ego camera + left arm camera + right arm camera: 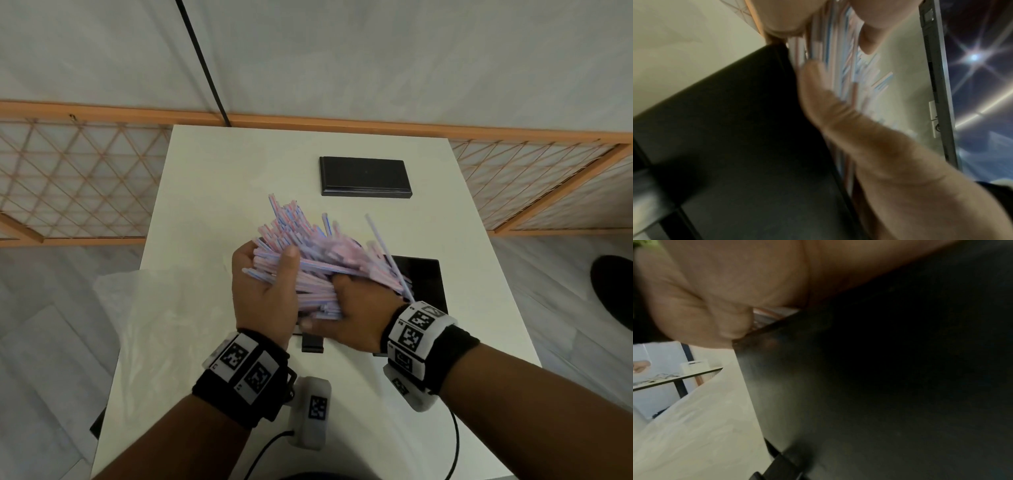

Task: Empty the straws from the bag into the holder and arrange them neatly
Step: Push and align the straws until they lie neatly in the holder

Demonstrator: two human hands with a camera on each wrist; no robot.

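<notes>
2 hands (263,291) (356,308) grip a splayed bundle of pink-and-blue-striped straws (308,246) with curled fingers (289,263).

Both hands close together, forearms converging — left hand (262,294) thumb up, right hand (356,317) fingers curled, gripping.

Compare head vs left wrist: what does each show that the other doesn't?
Head only: the right hand gripping the straws too, the black lid lying farther back on the white table, and the crumpled clear bag at the table's left edge.
Left wrist only: the holder's black side wall up close, straws against its rim.
Both: the left hand with thumb and fingers around the fanned, untidy straws.
</notes>
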